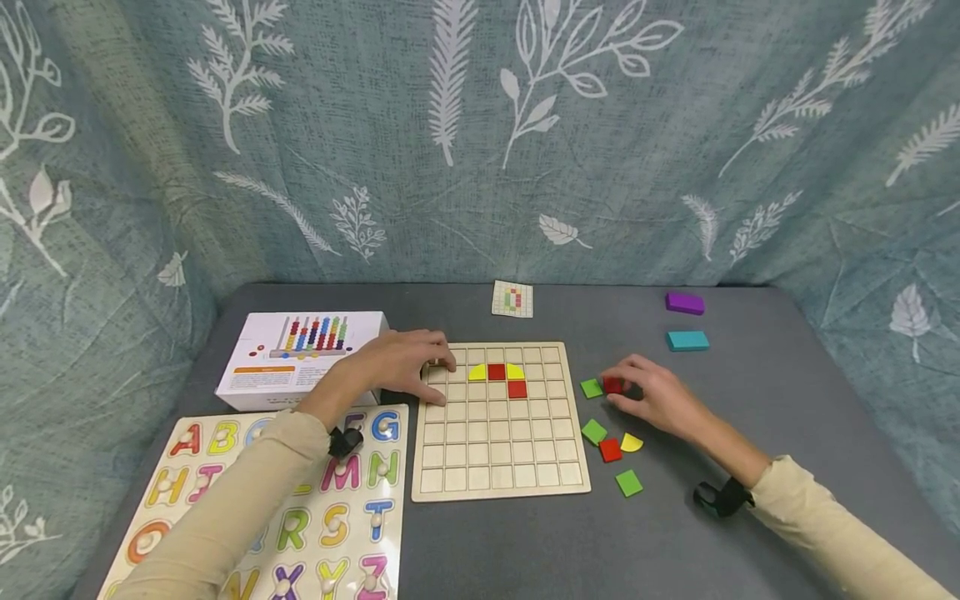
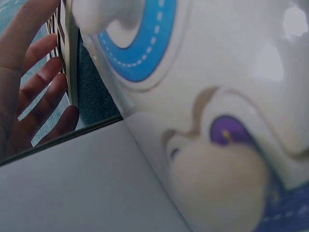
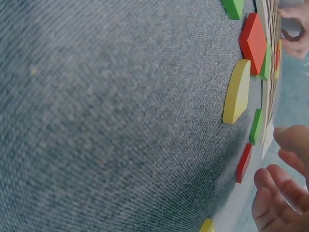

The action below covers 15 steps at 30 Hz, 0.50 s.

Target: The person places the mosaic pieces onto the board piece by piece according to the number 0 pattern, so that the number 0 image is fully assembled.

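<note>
Red square tile (image 1: 613,385) under right hand (image 1: 654,398).

Alphabet peg puzzle (image 1: 330,517) front left, white abacus box (image 1: 300,354) behind it, pattern card (image 1: 512,298) at back, purple block (image 1: 685,302), teal block (image 1: 687,340), leaf-print curtain (image 1: 480,133).

I see a grey, cloth-covered desk (image 1: 750,517) set against a leaf-printed curtain. A wooden grid board (image 1: 498,454) lies flat near the middle. To its left sit a white box (image 1: 300,371) printed with an abacus and, nearer me, an alphabet puzzle board (image 1: 330,533). Behind the grid board lies a small pattern card (image 1: 513,299). At the far right rest a purple block (image 1: 685,302) and a teal block (image 1: 687,340), apart from each other. Just right of the grid board, loose tiles lie scattered: green tiles (image 1: 628,482), a red tile (image 1: 610,450) and a yellow quarter-round (image 1: 632,443).
</note>
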Motion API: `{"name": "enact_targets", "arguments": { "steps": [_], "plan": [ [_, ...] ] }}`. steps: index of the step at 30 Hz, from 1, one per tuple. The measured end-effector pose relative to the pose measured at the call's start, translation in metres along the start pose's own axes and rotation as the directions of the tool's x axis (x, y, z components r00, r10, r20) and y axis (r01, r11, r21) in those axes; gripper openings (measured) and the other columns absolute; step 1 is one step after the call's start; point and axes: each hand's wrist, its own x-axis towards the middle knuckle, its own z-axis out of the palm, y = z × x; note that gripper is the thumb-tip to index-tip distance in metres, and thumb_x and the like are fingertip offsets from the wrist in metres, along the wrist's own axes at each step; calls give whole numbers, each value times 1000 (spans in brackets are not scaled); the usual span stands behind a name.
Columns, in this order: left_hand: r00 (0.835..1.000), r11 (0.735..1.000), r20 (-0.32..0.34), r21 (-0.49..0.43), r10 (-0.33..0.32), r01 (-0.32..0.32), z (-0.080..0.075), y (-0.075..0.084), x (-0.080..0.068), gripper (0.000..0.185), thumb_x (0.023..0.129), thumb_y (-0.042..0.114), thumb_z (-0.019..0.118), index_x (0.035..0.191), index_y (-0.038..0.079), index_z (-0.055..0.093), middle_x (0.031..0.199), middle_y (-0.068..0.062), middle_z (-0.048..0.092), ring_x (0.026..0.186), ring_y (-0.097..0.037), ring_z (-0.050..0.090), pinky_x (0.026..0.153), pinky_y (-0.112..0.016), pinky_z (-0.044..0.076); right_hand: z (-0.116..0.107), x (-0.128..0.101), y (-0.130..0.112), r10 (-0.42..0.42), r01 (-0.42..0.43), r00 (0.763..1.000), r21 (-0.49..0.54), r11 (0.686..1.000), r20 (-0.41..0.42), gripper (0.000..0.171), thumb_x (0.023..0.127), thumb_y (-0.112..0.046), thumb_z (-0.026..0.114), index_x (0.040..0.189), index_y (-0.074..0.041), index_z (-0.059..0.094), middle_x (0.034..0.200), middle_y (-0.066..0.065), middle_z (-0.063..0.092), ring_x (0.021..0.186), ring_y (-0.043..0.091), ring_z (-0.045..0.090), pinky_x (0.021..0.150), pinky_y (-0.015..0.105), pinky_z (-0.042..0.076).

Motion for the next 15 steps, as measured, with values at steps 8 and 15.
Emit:
{"name": "enact_targets", "arguments": {
  "steps": [8,15],
  "plan": [
    [1000,1000,-17,9,0,0,0,0,-1,46,77,62,71,112,33,66,111,11,56,82,-5,46,66,-24,38,0,0,1,6,-6,1000,-2,1000,12,29,80,-9,78,108,-8,72,101,5,63,74,7,53,60,22,42],
    [1000,1000,-13,3,2,-2,-1,1,-1,47,77,62,71,113,33,66,110,11,56,82,-5,46,67,-24,38,0,0,1,15,-15,1000,4,1000,25,28,81,-11,78,108,-9,72,101,5,63,73,7,53,61,21,43]
  ]
}}
